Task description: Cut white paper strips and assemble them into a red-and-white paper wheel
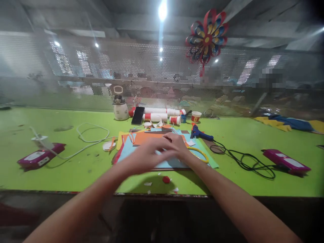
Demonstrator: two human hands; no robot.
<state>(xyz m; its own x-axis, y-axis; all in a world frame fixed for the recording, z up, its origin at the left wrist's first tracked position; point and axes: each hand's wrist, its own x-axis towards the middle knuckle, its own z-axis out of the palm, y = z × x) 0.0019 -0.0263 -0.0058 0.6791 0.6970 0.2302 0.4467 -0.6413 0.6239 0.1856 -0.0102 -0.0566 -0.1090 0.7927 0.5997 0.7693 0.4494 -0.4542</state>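
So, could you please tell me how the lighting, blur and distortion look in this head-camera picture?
Head view: a ceiling lamp flares with a streak of glare; the left hand and right hand are motion-blurred over the coloured paper; they cast a soft shadow on the green table; wide-angle distortion bends the table edge; patches behind the mesh are pixelated.

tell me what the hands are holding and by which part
Cannot be told: the left hand and right hand meet, blurred, over the sheets of coloured paper.

Blue glue gun, paper pinwheel
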